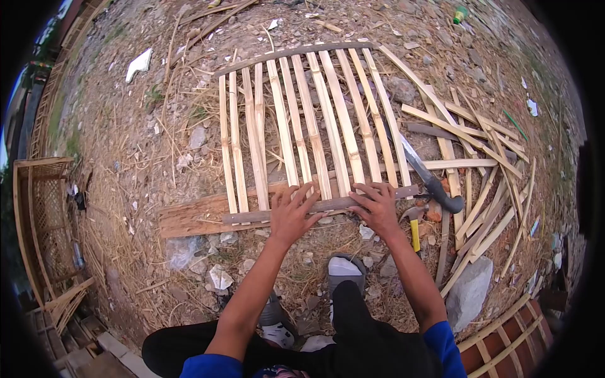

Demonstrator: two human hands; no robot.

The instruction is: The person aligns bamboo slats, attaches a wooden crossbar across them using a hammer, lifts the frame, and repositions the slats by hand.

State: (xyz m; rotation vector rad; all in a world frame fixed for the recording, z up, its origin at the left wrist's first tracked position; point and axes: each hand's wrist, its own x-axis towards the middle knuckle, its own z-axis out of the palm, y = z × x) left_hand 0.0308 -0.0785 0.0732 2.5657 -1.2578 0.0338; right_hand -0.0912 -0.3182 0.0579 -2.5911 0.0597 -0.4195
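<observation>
A panel of split bamboo slats (315, 120) lies on the ground before me, the slats running between a far rail (290, 58) and a near rail (328, 205). My left hand (291, 217) rests on the near rail, fingers spread over the slat ends. To its right, my right hand (376, 208) lies on the same rail, its fingers also apart and touching the slats. Under the panel's near side is a rough wooden plank (195, 217). Beside the right edge lie a saw with a dark handle (441, 194) and a hammer with a yellow grip (414, 233).
Loose bamboo strips (485, 145) are piled on the right, near a large grey stone (469, 293). Slatted frames (44, 220) stand at the far left, and another slatted piece (510, 337) is at the lower right. Rubble and straw cover the ground.
</observation>
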